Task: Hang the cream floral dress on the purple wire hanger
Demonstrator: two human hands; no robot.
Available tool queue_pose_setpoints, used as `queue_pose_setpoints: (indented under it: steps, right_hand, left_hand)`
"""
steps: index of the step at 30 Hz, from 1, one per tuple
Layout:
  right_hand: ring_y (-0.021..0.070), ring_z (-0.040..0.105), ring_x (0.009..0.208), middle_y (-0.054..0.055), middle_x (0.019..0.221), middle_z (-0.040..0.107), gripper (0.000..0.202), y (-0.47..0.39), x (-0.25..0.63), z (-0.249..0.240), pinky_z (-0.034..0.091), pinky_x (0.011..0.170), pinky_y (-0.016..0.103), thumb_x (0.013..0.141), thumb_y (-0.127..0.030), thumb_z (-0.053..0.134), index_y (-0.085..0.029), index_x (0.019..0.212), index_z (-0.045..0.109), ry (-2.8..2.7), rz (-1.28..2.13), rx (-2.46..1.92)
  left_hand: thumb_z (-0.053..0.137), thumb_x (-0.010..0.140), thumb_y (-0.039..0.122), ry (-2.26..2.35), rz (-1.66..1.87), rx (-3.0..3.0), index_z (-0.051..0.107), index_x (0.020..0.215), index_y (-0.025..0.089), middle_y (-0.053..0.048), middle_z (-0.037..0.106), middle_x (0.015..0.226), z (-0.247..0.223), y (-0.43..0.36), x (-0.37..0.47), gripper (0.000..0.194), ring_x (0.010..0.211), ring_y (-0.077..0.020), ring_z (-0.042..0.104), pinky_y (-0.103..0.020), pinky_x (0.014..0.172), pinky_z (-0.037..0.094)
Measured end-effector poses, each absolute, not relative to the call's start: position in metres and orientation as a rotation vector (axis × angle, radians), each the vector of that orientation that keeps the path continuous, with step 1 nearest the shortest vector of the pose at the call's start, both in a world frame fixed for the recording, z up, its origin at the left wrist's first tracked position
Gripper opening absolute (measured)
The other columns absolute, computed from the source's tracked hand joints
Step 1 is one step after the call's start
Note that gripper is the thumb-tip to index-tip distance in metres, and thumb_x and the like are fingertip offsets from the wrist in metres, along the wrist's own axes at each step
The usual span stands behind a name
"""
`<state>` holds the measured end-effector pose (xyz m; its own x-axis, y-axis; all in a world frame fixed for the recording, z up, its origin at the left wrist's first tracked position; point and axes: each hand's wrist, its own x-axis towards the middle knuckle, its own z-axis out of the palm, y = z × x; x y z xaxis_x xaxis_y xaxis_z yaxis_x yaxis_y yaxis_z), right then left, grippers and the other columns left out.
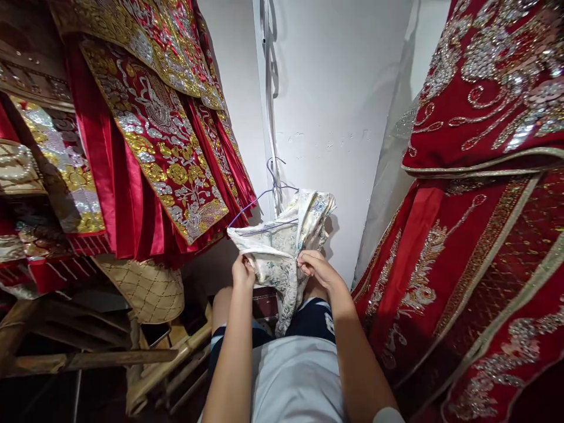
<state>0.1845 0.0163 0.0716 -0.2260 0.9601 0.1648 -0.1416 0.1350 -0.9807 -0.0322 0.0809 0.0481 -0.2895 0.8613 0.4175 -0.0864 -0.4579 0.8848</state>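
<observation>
A cream garment with a blue and green floral pattern [282, 271] hangs in front of me, its lower part falling between my legs. The blue wire hanger [252, 205] runs through its upper part, with the hook up near the wall. My left hand [244, 270] pinches the garment's left edge, thumb and fingers closed on the cloth. At its middle right, my right hand [315, 265] has its fingers curled in and closed on the fabric near an edge. The fingertips of both hands are partly hidden by the cloth.
Red skirts with gold and silver embroidery [176, 158] hang on the left, above a bamboo chair [150, 358]. Red beaded garments [476, 247] fill the right side. A white wall [330, 106] stands ahead, with a narrow vertical strip [269, 88] along it.
</observation>
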Motion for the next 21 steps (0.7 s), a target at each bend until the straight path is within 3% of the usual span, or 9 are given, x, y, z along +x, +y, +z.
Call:
queue_pose_setpoints:
  steps: [3, 7, 12, 16, 19, 21]
  right_hand:
    - [0.0066, 0.035, 0.040, -0.005, 0.042, 0.047, 0.017, 0.010, 0.204, 0.074, 0.021, 0.042, 0.020, 0.068, -0.032, 0.058, -0.019, 0.059, 0.055, -1.467, 1.311, -0.984]
    - [0.0067, 0.036, 0.040, -0.003, 0.042, 0.050, 0.018, 0.002, 0.213, 0.072, 0.028, 0.043, 0.020, 0.071, -0.030, 0.060, -0.016, 0.060, 0.061, -1.669, 1.375, -1.099]
    - [0.0116, 0.051, 0.054, 0.001, 0.061, 0.061, 0.031, 0.003, 0.203, 0.069, 0.040, 0.051, 0.023, 0.073, -0.045, 0.073, -0.016, 0.069, 0.063, -1.642, 1.226, -1.130]
    - [0.0169, 0.062, 0.086, 0.003, 0.092, 0.067, 0.039, 0.008, 0.187, 0.070, 0.049, 0.077, 0.026, 0.069, -0.043, 0.080, -0.019, 0.096, 0.065, -1.578, 1.184, -0.818]
    - [0.0178, 0.061, 0.083, 0.002, 0.085, 0.066, 0.031, 0.012, 0.173, 0.071, 0.048, 0.078, 0.028, 0.068, -0.033, 0.080, -0.017, 0.090, 0.066, -1.650, 1.285, -0.734]
    - [0.0162, 0.058, 0.075, 0.000, 0.077, 0.064, 0.019, 0.013, 0.166, 0.074, 0.046, 0.073, 0.027, 0.070, -0.027, 0.073, -0.016, 0.084, 0.065, -1.592, 1.303, -0.753]
  left_hand:
    - [0.056, 0.078, 0.039, 1.052, 1.699, 1.202, 0.057, 0.072, 0.018, -0.005, 0.058, 0.064, 0.046, 0.074, -0.017, 0.022, 0.070, -0.0201, 0.058, -0.033, 0.069, 0.049]
    - [0.066, 0.065, 0.034, 1.064, 1.497, 1.291, 0.059, 0.065, 0.016, -0.002, 0.058, 0.062, 0.057, 0.057, -0.007, 0.019, 0.067, -0.0167, 0.053, -0.028, 0.066, 0.044]
    - [0.065, 0.076, 0.051, 0.778, 1.418, 1.357, 0.062, 0.076, 0.016, -0.002, 0.058, 0.072, 0.077, 0.028, 0.010, 0.035, 0.070, -0.0137, 0.052, -0.025, 0.069, 0.043]
    - [0.065, 0.083, 0.049, 0.683, 1.484, 1.555, 0.063, 0.081, 0.016, -0.004, 0.059, 0.080, 0.094, 0.011, 0.028, 0.033, 0.077, -0.0161, 0.053, -0.026, 0.075, 0.044]
    - [0.063, 0.087, 0.043, 0.672, 1.545, 1.728, 0.066, 0.083, 0.017, -0.007, 0.062, 0.092, 0.100, 0.007, 0.033, 0.027, 0.091, -0.0199, 0.058, -0.029, 0.085, 0.046]
    - [0.063, 0.088, 0.042, 0.692, 1.588, 1.786, 0.069, 0.095, 0.019, -0.009, 0.062, 0.107, 0.098, 0.009, 0.029, 0.025, 0.107, -0.0224, 0.057, -0.031, 0.095, 0.045]
